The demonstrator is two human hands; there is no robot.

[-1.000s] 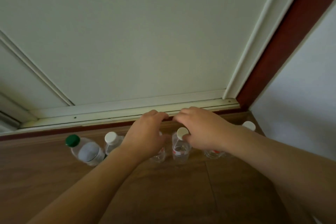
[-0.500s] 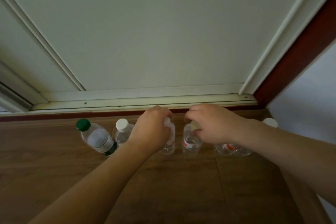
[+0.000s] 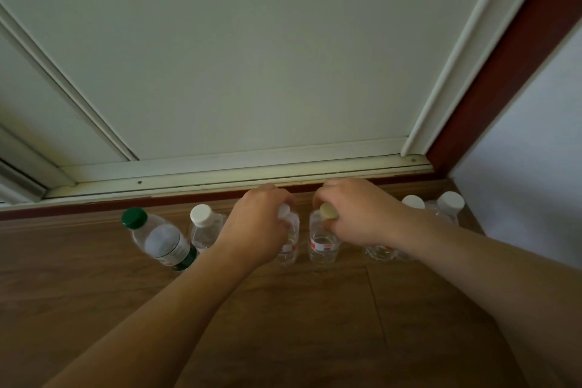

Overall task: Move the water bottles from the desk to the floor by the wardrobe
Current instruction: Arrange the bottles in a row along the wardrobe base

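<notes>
Several clear water bottles stand in a row on the wooden floor (image 3: pixel 283 309) along the foot of the white wardrobe door (image 3: pixel 252 57). My left hand (image 3: pixel 258 227) is wrapped around the top of a small white-capped bottle (image 3: pixel 288 249). My right hand (image 3: pixel 356 214) grips the cap of the red-labelled bottle (image 3: pixel 322 244) beside it. To the left stand a green-capped bottle (image 3: pixel 157 238) and a white-capped bottle (image 3: pixel 204 227). Right of my right wrist are two more white caps (image 3: pixel 413 201) (image 3: pixel 451 201), and a bottle base (image 3: pixel 379 251) shows under my hand.
A dark red-brown skirting strip (image 3: pixel 78 210) runs under the wardrobe's sliding track (image 3: pixel 220 175). A red-brown frame post (image 3: pixel 504 66) and a pale wall (image 3: pixel 535 167) close off the right side. Bare floorboards lie in front of the row.
The view has drifted, so the bottle row sits lower and wider in frame. Both hands have stayed on the tops of the two middle bottles, with the fingers closing tighter around the caps.
</notes>
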